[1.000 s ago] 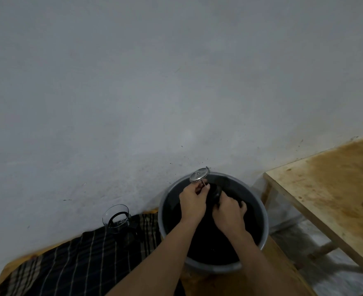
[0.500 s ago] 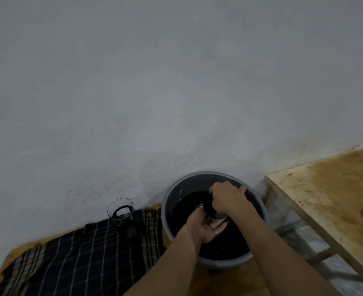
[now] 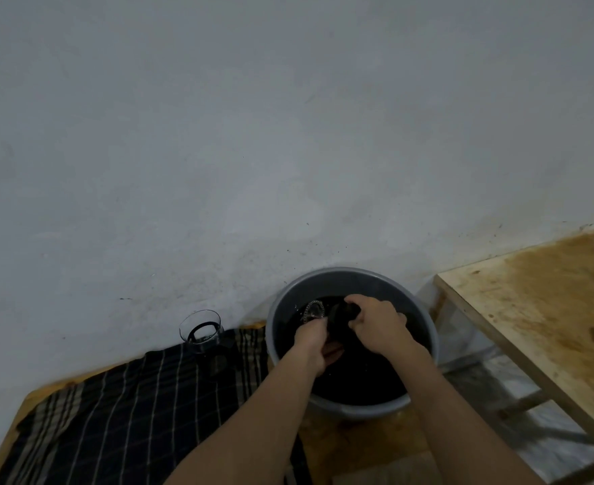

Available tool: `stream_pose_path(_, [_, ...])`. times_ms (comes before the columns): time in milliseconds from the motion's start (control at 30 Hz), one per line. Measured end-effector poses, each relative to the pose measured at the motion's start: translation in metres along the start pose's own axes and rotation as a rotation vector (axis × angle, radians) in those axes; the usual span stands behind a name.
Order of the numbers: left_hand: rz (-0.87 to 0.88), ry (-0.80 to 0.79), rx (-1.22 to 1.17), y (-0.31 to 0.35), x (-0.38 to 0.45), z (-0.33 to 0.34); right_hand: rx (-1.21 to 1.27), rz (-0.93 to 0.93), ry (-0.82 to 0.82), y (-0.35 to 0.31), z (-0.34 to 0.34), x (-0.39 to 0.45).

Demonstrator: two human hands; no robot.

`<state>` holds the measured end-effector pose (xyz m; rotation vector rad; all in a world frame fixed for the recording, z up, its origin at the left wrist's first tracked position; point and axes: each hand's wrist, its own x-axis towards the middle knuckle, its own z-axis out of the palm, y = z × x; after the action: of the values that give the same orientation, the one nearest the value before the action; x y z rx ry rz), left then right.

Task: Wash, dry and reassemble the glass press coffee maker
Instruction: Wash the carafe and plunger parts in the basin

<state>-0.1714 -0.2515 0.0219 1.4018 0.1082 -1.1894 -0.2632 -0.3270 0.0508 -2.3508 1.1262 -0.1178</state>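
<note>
A grey basin of dark water stands against the wall. Both my hands work inside it. My right hand grips the black lid of the press plunger. The round metal filter disc sticks out to the left of the lid, just over the water. My left hand holds the plunger from below, its fingers curled near the filter and partly in the water. The glass carafe with its black handle stands upright on the dark checked cloth, left of the basin.
A stained wooden table fills the right side, its edge close to the basin. The basin and cloth lie on a low wooden board. A plain grey wall rises right behind.
The plunger, held up above the basin rim a second ago, went down into the water. Now the filter disc shows again near the surface, and my right hand has shifted onto the lid.
</note>
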Motion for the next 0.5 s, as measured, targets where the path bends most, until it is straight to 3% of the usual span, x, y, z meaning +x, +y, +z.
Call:
stream_pose_path(233, [0.295, 0.078, 0.256, 0.004, 0.001, -0.009, 0.178, 0.05, -0.13, 0.02, 0.017, -0.014])
stream_pose_path(500, [0.444, 0.03, 0.337, 0.012, -0.031, -0.044, 0.402, 0.039, -0.013, -0.017, 0.035, -0.054])
